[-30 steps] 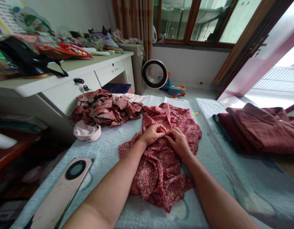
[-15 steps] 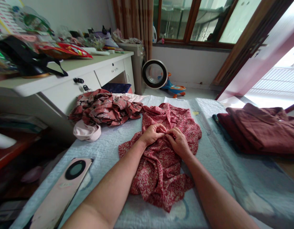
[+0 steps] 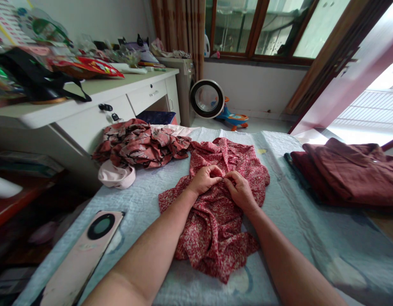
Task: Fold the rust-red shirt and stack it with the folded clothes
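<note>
A red shirt with a small pale floral print (image 3: 212, 229) lies spread and wrinkled on the light blue quilted bed cover (image 3: 279, 238). Over the middle of its front, my left hand (image 3: 205, 179) pinches the fabric with thumb and forefinger. My right hand (image 3: 239, 189) pinches the same spot from the other side, fingertips almost touching those of the left. Whatever small part of the shirt sits between the fingertips is too small to make out. The collar end points away from me.
Crumpled patterned red clothing (image 3: 139, 144) and a pale pink band of cloth (image 3: 116, 176) lie at the left. Folded dark red clothes (image 3: 352, 174) are stacked at the right. A phone (image 3: 78, 259) rests near the left edge. Beyond stand a cluttered desk (image 3: 113, 95) and an open-doored washing machine (image 3: 185, 91).
Both hands have shifted very slightly to the right, still pinching at the shirt's front. The shirt and the things around it stay where they were.
</note>
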Demonstrator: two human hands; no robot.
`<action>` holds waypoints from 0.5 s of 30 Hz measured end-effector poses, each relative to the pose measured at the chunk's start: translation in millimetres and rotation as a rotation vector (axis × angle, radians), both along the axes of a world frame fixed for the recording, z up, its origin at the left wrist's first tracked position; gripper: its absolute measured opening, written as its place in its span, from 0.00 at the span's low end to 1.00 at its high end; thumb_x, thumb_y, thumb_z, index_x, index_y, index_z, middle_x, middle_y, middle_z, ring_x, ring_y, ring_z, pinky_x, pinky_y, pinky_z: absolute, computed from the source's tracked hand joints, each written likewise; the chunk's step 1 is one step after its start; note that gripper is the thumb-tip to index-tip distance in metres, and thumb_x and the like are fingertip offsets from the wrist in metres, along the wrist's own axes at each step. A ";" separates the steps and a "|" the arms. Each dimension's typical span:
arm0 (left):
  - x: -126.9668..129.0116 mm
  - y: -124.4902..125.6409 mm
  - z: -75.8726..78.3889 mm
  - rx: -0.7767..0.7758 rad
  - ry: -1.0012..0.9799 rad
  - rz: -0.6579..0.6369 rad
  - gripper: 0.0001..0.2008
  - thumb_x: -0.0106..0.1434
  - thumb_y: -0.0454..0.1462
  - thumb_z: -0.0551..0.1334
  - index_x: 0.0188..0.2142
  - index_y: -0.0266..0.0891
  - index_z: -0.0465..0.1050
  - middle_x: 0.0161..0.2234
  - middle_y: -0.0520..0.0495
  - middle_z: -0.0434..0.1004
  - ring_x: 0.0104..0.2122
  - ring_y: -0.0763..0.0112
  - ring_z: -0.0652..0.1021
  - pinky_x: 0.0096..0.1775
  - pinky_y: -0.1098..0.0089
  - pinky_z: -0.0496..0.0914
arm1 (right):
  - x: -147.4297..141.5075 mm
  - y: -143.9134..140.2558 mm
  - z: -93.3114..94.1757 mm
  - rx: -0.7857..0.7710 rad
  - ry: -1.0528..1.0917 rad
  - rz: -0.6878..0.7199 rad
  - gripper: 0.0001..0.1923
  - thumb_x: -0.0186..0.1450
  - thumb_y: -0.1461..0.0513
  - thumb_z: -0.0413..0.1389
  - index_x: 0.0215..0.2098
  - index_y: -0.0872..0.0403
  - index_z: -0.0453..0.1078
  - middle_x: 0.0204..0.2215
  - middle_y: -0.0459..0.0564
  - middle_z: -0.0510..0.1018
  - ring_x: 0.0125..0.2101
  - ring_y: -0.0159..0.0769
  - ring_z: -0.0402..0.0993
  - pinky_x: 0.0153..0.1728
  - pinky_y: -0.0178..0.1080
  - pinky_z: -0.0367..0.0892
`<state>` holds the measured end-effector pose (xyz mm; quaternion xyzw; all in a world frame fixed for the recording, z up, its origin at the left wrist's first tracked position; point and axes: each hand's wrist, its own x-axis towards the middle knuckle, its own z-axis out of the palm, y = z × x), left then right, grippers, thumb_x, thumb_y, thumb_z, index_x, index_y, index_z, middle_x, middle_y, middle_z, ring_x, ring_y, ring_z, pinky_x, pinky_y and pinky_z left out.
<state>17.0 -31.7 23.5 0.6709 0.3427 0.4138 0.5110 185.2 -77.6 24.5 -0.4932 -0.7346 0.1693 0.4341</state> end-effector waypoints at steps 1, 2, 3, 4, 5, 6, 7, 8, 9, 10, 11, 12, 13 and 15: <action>0.5 -0.5 0.7 0.034 0.038 0.016 0.05 0.55 0.34 0.66 0.32 0.36 0.73 0.30 0.51 0.75 0.30 0.74 0.73 0.37 0.73 0.67 | 0.2 0.1 0.0 0.001 0.000 -0.001 0.04 0.66 0.62 0.52 0.34 0.51 0.68 0.31 0.47 0.74 0.33 0.36 0.70 0.37 0.37 0.65; 1.1 -1.2 1.6 0.071 0.076 0.036 0.04 0.55 0.34 0.65 0.32 0.36 0.73 0.29 0.51 0.75 0.30 0.74 0.73 0.36 0.73 0.67 | 0.3 0.2 0.0 0.001 0.000 -0.004 0.04 0.66 0.62 0.52 0.34 0.51 0.68 0.31 0.47 0.74 0.33 0.36 0.70 0.37 0.37 0.65; 1.7 -1.8 2.5 0.111 0.110 0.061 0.03 0.55 0.33 0.65 0.31 0.37 0.73 0.29 0.51 0.75 0.30 0.73 0.72 0.36 0.73 0.66 | 0.4 0.2 0.1 0.000 0.001 -0.007 0.03 0.65 0.62 0.53 0.33 0.51 0.68 0.30 0.47 0.74 0.33 0.36 0.70 0.37 0.37 0.65; 2.4 -2.5 3.4 0.149 0.138 0.091 0.03 0.55 0.33 0.65 0.31 0.37 0.73 0.29 0.51 0.74 0.30 0.73 0.72 0.36 0.73 0.66 | 0.4 0.1 0.2 -0.003 0.002 -0.012 0.03 0.65 0.62 0.53 0.33 0.52 0.68 0.30 0.47 0.74 0.32 0.35 0.70 0.36 0.36 0.65; 3.1 -3.1 4.3 0.181 0.156 0.121 0.02 0.55 0.33 0.65 0.30 0.37 0.73 0.29 0.51 0.74 0.30 0.73 0.72 0.36 0.73 0.66 | 0.3 -0.1 0.2 -0.008 0.002 -0.019 0.02 0.64 0.62 0.54 0.33 0.52 0.68 0.30 0.46 0.74 0.32 0.35 0.70 0.35 0.36 0.65; 3.6 -3.6 5.1 0.201 0.167 0.148 0.02 0.56 0.34 0.65 0.30 0.37 0.73 0.29 0.51 0.74 0.31 0.72 0.72 0.36 0.72 0.66 | 0.1 -0.3 0.2 -0.014 0.002 -0.028 0.02 0.63 0.62 0.55 0.33 0.52 0.68 0.30 0.46 0.74 0.31 0.35 0.70 0.35 0.36 0.65; 4.0 -4.1 5.7 0.210 0.172 0.166 0.03 0.57 0.35 0.65 0.30 0.37 0.73 0.29 0.51 0.74 0.31 0.72 0.72 0.36 0.72 0.66 | -0.2 -0.6 0.1 -0.021 0.001 -0.038 0.02 0.63 0.62 0.55 0.34 0.52 0.68 0.30 0.46 0.74 0.30 0.35 0.69 0.34 0.36 0.65; 4.1 -4.6 6.1 0.207 0.172 0.172 0.03 0.58 0.35 0.64 0.30 0.37 0.73 0.29 0.50 0.74 0.31 0.71 0.72 0.37 0.72 0.66 | -0.5 -0.8 -0.1 -0.028 -0.001 -0.044 0.03 0.62 0.62 0.56 0.35 0.52 0.69 0.30 0.46 0.74 0.30 0.35 0.69 0.33 0.36 0.64; 4.0 -5.0 6.4 0.195 0.170 0.163 0.04 0.59 0.36 0.64 0.31 0.37 0.73 0.30 0.50 0.74 0.31 0.71 0.73 0.37 0.72 0.67 | -0.7 -0.8 -0.4 -0.033 -0.003 -0.047 0.04 0.62 0.62 0.56 0.36 0.52 0.69 0.29 0.46 0.74 0.29 0.34 0.69 0.32 0.35 0.64; 3.7 -5.2 6.4 0.179 0.166 0.140 0.05 0.60 0.37 0.63 0.32 0.37 0.73 0.30 0.50 0.74 0.31 0.71 0.73 0.37 0.71 0.67 | -0.9 -0.8 -0.6 -0.036 -0.002 -0.051 0.04 0.62 0.62 0.56 0.36 0.52 0.69 0.29 0.46 0.74 0.29 0.34 0.69 0.32 0.35 0.64; 3.2 -5.3 6.2 0.167 0.162 0.108 0.05 0.60 0.37 0.63 0.33 0.36 0.73 0.31 0.49 0.75 0.32 0.71 0.73 0.37 0.71 0.67 | -0.9 -0.6 -0.8 -0.034 0.001 -0.054 0.04 0.62 0.62 0.55 0.36 0.52 0.69 0.29 0.46 0.74 0.28 0.34 0.68 0.31 0.35 0.64; 2.5 -5.2 5.7 0.166 0.163 0.070 0.06 0.60 0.38 0.63 0.34 0.36 0.73 0.32 0.49 0.74 0.33 0.71 0.73 0.38 0.71 0.67 | -0.9 -0.4 -0.9 -0.031 0.006 -0.056 0.04 0.62 0.62 0.54 0.36 0.52 0.69 0.29 0.46 0.74 0.28 0.34 0.68 0.31 0.35 0.64; 1.9 -4.9 5.0 0.177 0.170 0.031 0.07 0.60 0.38 0.64 0.36 0.36 0.74 0.34 0.49 0.74 0.34 0.70 0.74 0.39 0.71 0.68 | -0.7 0.0 -0.7 -0.028 0.012 -0.060 0.04 0.62 0.63 0.54 0.35 0.52 0.69 0.28 0.46 0.74 0.28 0.34 0.69 0.31 0.35 0.64; 1.0 -3.9 3.2 0.222 0.204 -0.036 0.10 0.57 0.39 0.66 0.38 0.37 0.74 0.37 0.48 0.74 0.37 0.69 0.74 0.41 0.70 0.68 | -0.2 0.6 0.0 -0.025 0.029 -0.072 0.04 0.62 0.63 0.53 0.34 0.52 0.69 0.28 0.46 0.75 0.27 0.34 0.69 0.31 0.35 0.64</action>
